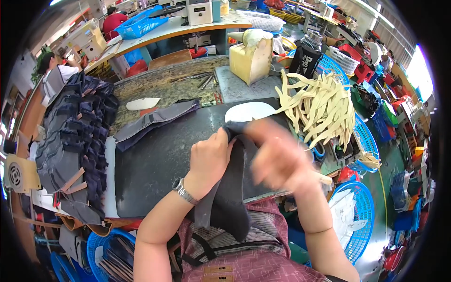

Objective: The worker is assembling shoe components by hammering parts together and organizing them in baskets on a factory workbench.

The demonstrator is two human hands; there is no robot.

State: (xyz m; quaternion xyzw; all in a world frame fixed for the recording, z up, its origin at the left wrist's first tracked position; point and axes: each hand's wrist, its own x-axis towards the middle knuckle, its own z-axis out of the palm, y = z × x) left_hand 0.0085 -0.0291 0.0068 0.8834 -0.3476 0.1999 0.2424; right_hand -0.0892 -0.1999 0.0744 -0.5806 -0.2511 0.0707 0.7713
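Note:
Over the front of the bench, my left hand is closed on the upper end of a long dark grey fabric piece. The piece hangs folded toward my lap. My right hand is beside it, smeared by motion, so its grip is unclear. A short pale handle end shows by the right wrist; whether I hold it cannot be made out. Behind my hands lies a white oval piece on the black work mat. Another grey piece with a stitched edge rests at the mat's far left.
Dark layered pieces are heaped at left. Pale strips pile up at right, near a dark bottle. A yellowish block-shaped container stands behind. Blue baskets flank the bench below. Other people sit at the far left.

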